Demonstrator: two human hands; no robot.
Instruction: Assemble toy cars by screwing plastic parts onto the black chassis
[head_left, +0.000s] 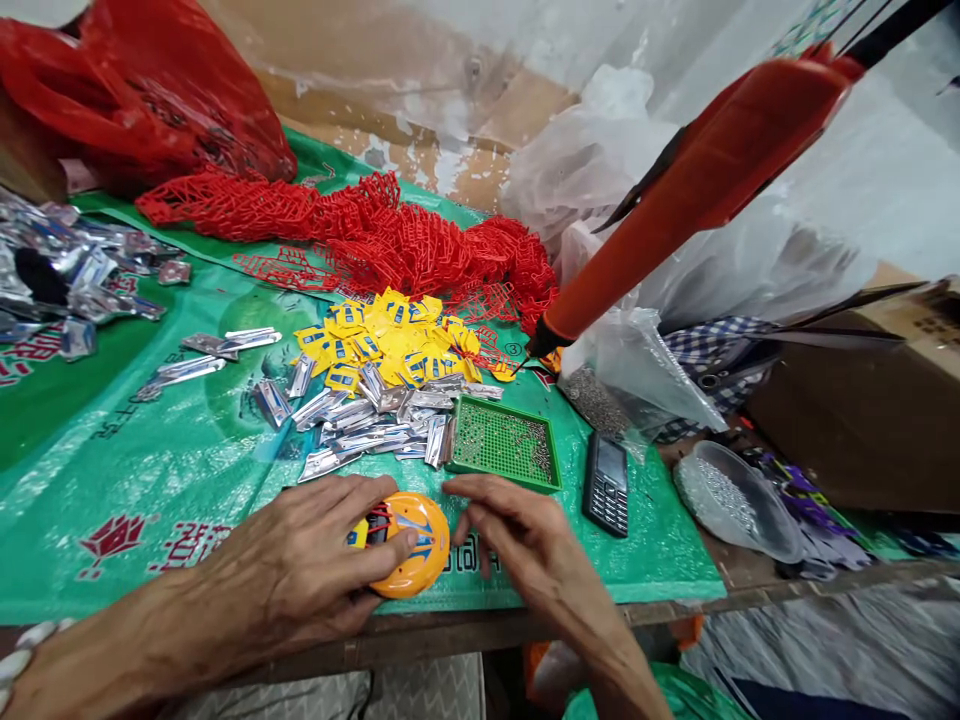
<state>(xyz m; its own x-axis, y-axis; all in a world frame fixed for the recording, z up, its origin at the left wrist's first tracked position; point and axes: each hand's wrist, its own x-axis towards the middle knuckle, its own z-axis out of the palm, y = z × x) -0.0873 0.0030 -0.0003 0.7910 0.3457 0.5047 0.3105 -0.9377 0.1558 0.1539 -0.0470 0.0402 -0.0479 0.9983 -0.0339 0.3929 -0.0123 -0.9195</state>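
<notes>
An orange toy car body with blue and white markings lies near the table's front edge. My left hand grips it from the left, thumb on top of the shell. Red and yellow parts show between thumb and fingers. Just right of the car, my right hand has its fingers apart and slightly curled, with nothing visible in them. Beyond the hands is a green tray of small screws. Silver sticker-covered pieces lie left of it, with a pile of yellow pieces behind them.
An orange-red electric screwdriver hangs at the upper right. Red plastic frames stretch across the back. A keypad phone lies right of the tray; farther right are a clear bowl and a brown box. A red bag stands back left.
</notes>
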